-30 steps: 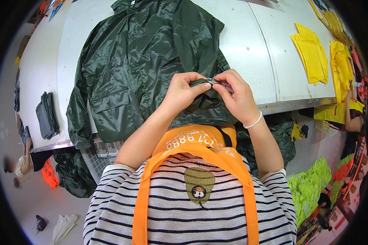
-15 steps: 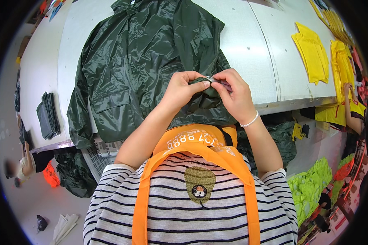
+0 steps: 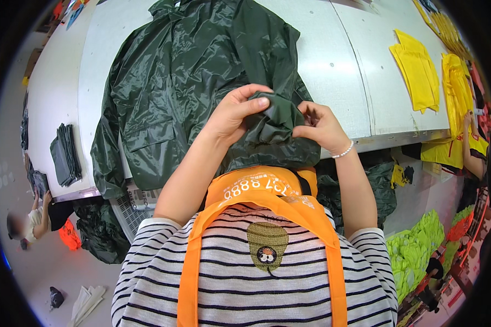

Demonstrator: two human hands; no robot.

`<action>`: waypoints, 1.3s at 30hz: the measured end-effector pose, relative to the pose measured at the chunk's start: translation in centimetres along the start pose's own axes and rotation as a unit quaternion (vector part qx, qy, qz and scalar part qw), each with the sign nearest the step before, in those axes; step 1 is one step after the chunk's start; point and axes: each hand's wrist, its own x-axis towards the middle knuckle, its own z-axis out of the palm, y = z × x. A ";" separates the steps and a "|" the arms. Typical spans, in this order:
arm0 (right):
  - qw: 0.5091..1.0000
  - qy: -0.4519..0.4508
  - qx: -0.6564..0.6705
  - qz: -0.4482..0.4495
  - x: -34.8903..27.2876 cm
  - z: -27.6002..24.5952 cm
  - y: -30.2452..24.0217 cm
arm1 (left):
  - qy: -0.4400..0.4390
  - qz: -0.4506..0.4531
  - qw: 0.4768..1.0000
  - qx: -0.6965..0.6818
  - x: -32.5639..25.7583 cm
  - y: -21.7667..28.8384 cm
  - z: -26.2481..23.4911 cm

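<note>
A dark green shiny raincoat jacket (image 3: pixel 147 103) lies spread on the white table, collar away from me. Its near right part is bunched up between my hands. My left hand (image 3: pixel 232 117) pinches a gathered fold of this cloth, probably a sleeve end, with the thumb on top. At the fold's right edge, my right hand (image 3: pixel 326 131) has its fingers curled and its thumb tip against the cloth. Something dark shows under those curled fingers, but I cannot make out what it is.
Folded dark green garments (image 3: pixel 65 155) lie at the table's left edge, folded yellow garments (image 3: pixel 414 71) at its right. Dark green cloth (image 3: pixel 99 231) hangs below the table, beside a grey crate (image 3: pixel 130 210). Lime-green garments (image 3: pixel 417 250) are piled lower right. Other people work at both sides.
My hands have moved apart, the right one lower and to the right. The bunched cloth has opened out between them. The small metal tool seen at my right fingertips is out of sight.
</note>
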 end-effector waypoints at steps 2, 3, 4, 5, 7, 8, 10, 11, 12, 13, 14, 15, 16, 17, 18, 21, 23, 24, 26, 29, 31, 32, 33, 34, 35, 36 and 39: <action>0.981 0.136 -0.128 -0.044 0.9 1.2 -0.7 | 0.011 -0.013 0.998 -0.053 0.6 -0.3 1.0; 0.959 0.202 -0.190 -0.066 1.4 1.3 -0.7 | -0.011 -0.026 0.997 -0.070 0.5 -0.6 1.7; 0.923 0.320 -0.179 -0.117 2.3 0.8 -0.7 | -0.035 -0.040 0.995 -0.088 0.0 -1.2 2.8; 0.868 0.414 -0.193 -0.194 3.4 -1.5 1.0 | -0.058 -0.053 0.991 -0.105 -0.6 -2.0 4.1; 0.831 0.436 -0.277 -0.208 3.8 -1.4 0.9 | -0.026 -0.044 0.996 0.076 -1.8 -3.9 7.0; 0.854 0.412 -0.248 -0.197 4.2 -0.8 1.2 | 0.018 0.009 0.989 0.149 -1.7 -4.5 7.1; 0.890 0.398 -0.090 -0.201 4.3 1.5 1.0 | 0.156 0.244 0.791 0.539 0.3 -3.1 5.3; 0.918 0.372 -0.062 -0.124 3.2 3.0 -1.2 | 0.239 0.272 0.789 0.496 1.9 -1.4 3.3; 0.934 0.286 -0.160 -0.139 2.0 4.2 -2.3 | 0.317 0.317 0.792 0.414 3.4 0.6 1.3; 0.936 0.194 -0.253 -0.151 1.2 5.3 -2.8 | 0.350 0.248 0.809 0.402 3.8 2.5 -0.1; 0.945 0.136 -0.253 -0.154 1.1 6.3 -2.5 | 0.351 0.356 0.717 0.486 4.1 2.3 -0.2; 0.951 0.078 -0.252 -0.159 1.0 6.8 -2.4 | 0.318 0.444 0.682 0.487 5.0 1.8 -0.6; 0.959 0.054 -0.222 -0.168 0.8 6.4 -2.7 | 0.284 0.405 0.719 0.487 5.1 1.2 -1.2; 0.963 0.056 -0.203 -0.167 0.5 5.8 -3.3 | 0.249 0.365 0.754 0.486 5.2 0.7 -1.8; 0.967 0.060 -0.183 -0.166 0.0 5.0 -4.0 | 0.222 0.266 0.805 0.482 4.5 0.6 -1.5; 0.966 0.119 -0.162 -0.164 -1.2 3.0 -3.8 | 0.051 0.103 0.968 0.223 1.7 0.3 -0.1; 0.958 0.227 -0.111 -0.138 -1.6 3.2 -4.1 | 0.064 0.096 0.979 0.171 -1.3 1.0 5.3; 0.936 0.275 -0.132 -0.176 -1.3 3.2 -3.6 | 0.058 0.110 0.976 0.181 -1.4 0.3 5.2; 0.848 0.394 -0.256 -0.245 -1.3 2.2 -3.6 | 0.156 0.201 0.901 0.351 -0.9 1.5 2.5; 0.841 0.403 -0.244 -0.266 -1.4 1.9 -1.8 | 0.232 0.286 0.842 0.394 -0.9 3.6 2.1; 0.862 0.411 -0.159 -0.252 -1.0 2.5 -1.8 | 0.127 0.308 0.882 0.334 -0.4 3.4 1.5; 0.867 0.421 -0.134 -0.229 -0.9 2.7 -2.4 | 0.087 0.278 0.910 0.297 -0.9 2.5 1.9; 0.872 0.431 -0.107 -0.204 -0.7 3.1 -2.9 | 0.048 0.244 0.933 0.259 -1.6 1.6 3.3; 0.888 0.405 -0.096 -0.194 -0.9 3.8 -3.3 | -0.050 0.168 0.955 0.241 -1.8 0.8 3.5; 0.910 0.359 -0.061 -0.199 -1.1 5.0 -3.8 | -0.064 0.160 0.958 0.228 -2.0 -0.2 4.4; 0.925 0.304 -0.097 -0.205 -1.4 5.3 -3.7 | -0.021 0.163 0.948 0.271 -1.9 -0.8 4.2; 0.959 0.187 -0.123 -0.174 -2.2 5.7 -4.5 | 0.101 0.180 0.944 0.257 -1.7 -0.2 4.0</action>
